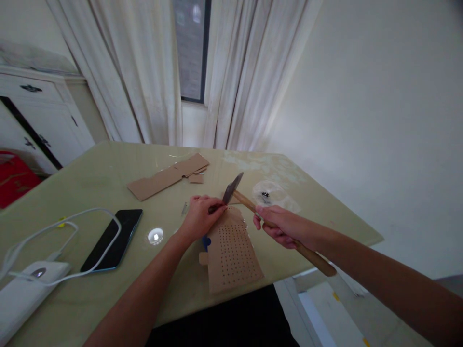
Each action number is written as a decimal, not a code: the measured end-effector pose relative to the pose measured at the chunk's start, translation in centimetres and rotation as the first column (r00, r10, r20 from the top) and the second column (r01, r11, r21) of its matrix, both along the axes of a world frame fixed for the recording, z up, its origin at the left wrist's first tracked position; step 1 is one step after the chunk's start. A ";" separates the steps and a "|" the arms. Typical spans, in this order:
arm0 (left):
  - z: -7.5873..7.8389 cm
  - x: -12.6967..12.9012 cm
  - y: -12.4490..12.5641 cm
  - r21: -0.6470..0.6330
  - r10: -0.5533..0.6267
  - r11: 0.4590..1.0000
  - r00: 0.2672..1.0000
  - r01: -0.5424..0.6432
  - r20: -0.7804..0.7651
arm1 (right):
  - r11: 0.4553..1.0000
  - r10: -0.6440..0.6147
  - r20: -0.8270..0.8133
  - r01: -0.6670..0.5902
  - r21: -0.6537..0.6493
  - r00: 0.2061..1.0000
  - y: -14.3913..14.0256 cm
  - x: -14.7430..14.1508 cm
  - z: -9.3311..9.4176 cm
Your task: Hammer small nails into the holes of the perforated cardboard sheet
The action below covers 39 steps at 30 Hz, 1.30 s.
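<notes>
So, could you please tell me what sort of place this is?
Probably a room in a home: pale curtains hang beside a window, and a white cabinet stands at the left, beyond the glossy table.

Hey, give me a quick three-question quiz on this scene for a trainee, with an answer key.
1. Multiple choice: what does the right grip hold? a) a cable b) a hammer c) a bag
2. True or false: in the picture, the phone lies left of the dotted cardboard.
3. Fill in: the hammer's handle looks made of ____.

Key: 1. b; 2. true; 3. wood
</notes>
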State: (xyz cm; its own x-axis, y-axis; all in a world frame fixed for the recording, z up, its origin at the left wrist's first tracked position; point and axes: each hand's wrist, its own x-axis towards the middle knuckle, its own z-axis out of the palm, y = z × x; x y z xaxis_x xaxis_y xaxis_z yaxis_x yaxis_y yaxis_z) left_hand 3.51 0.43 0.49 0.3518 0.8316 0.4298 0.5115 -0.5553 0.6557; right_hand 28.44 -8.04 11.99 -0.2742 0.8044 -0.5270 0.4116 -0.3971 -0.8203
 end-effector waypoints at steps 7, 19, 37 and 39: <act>0.0 0.0 0.1 -0.017 -0.005 1.000 1.000 0.005 -0.003 | 0.997 -0.039 0.009 0.038 0.067 0.999 0.2 0.3 1.9; 0.0 0.0 0.1 -0.003 -0.004 1.000 1.000 0.004 -0.005 | 1.000 -0.019 0.056 0.020 -0.016 0.998 -0.5 -0.6 1.6; -0.1 -0.1 0.3 0.009 -0.058 0.998 0.998 0.058 0.037 | 0.997 -0.068 0.002 0.068 0.030 0.998 -0.1 -0.1 2.7; -0.2 -0.1 0.3 0.008 -0.061 0.998 0.997 0.060 0.043 | 0.998 -0.057 -0.001 0.057 0.010 0.998 -0.1 0.0 2.4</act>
